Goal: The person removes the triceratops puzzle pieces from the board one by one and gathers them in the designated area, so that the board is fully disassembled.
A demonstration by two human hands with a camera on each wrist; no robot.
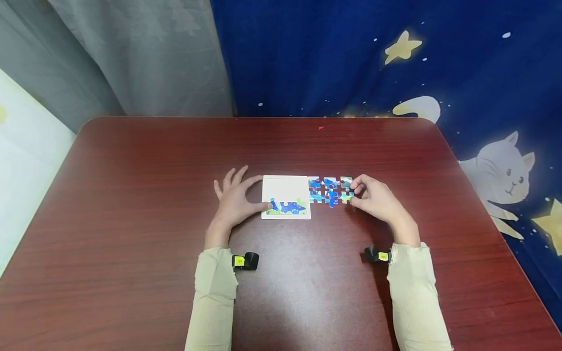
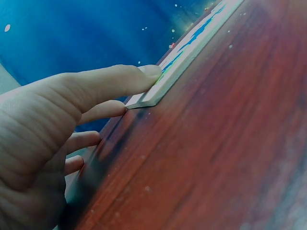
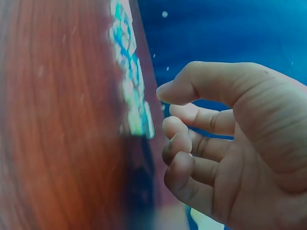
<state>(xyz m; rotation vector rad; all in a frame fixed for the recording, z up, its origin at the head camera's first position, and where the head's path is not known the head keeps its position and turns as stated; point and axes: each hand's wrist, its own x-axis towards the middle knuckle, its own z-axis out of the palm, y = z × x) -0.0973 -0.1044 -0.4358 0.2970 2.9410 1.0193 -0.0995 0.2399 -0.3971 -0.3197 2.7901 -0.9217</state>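
Note:
A white puzzle tray [image 1: 285, 187] lies flat on the table, with joined pieces [image 1: 290, 207] showing a blue animal on green along its near edge. My left hand [image 1: 234, 204] is at its left side. The thumb rests on the tray's near-left part and the index fingertip touches its far-left edge; the other fingers spread out. Several loose jigsaw pieces [image 1: 330, 183] in blue and green lie in two rows right of the tray. Beside their right end is my right hand [image 1: 378, 199], fingers loosely bent. In the right wrist view its thumb and fingers stand apart with nothing between them.
The red-brown wooden table [image 1: 153, 292] reaches back to a blue curtain [image 1: 316, 58] and a grey curtain [image 1: 153, 53]. A black camera band [image 1: 246, 261] sits on the left wrist, and another camera [image 1: 375, 254] on the right.

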